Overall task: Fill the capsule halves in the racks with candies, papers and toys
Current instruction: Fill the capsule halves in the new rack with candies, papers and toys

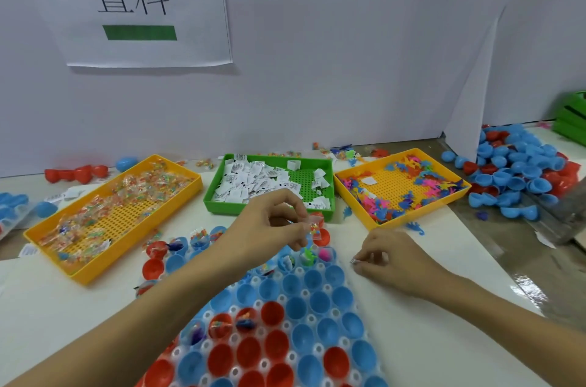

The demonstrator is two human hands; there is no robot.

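Roughly speaking, the job is early on. Far left, a yellow tray [177, 196] holds clear-wrapped candies [95, 218], with loose red capsule halves [76, 173] lying behind it against the wall. Next along, the green tray [222, 206] carries the folded papers [253, 180].

In front of these trays lies the clear rack [304, 293], its wells seated with blue and red capsule halves [320, 302]. Only a few at the far row and a small cluster at the near left show candy or a toy inside; most of the wells between and to the right look bare, so by my reckoning the greater part of the filling is left.

Above the rack's far end, the left hand [269, 228] pinches a small candy packet [314, 226] at its fingertips, poised over the far cups. Just beside the rack's right edge, the right hand [390, 260] rests on the white table [428, 339], fingers curled, pinching a small paper slip [355, 261].

Further right, a second yellow tray [355, 206] holds bright plastic toys [380, 206], and at the far right sits a heap of spare halves [513, 171], mostly blue.
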